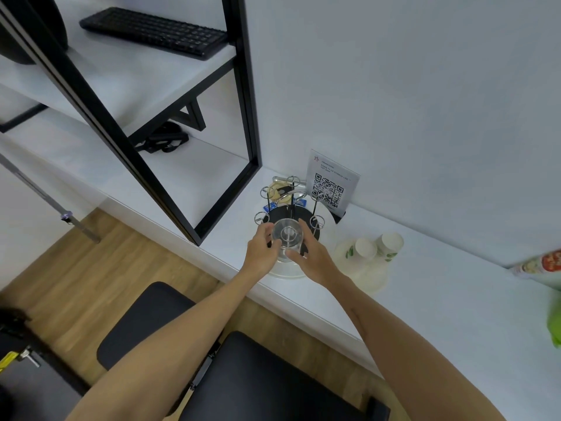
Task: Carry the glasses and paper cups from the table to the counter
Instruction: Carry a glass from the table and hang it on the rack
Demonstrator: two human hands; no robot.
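Observation:
A clear glass (287,238) sits upside down over a front peg of the wire glass rack (291,205) on the white counter (425,293). My left hand (262,253) grips its left side and my right hand (312,253) grips its right side, thumb across the front. Two white paper cups with a leaf print (379,246) lie tilted on a pale round tray (364,275) just right of the rack.
A QR code sign (331,185) stands behind the rack against the wall. A black-framed shelf unit (212,177) with a keyboard (154,30) rises at the left. A black padded stool (243,375) is under my arms. Packets (543,265) lie at the counter's right edge.

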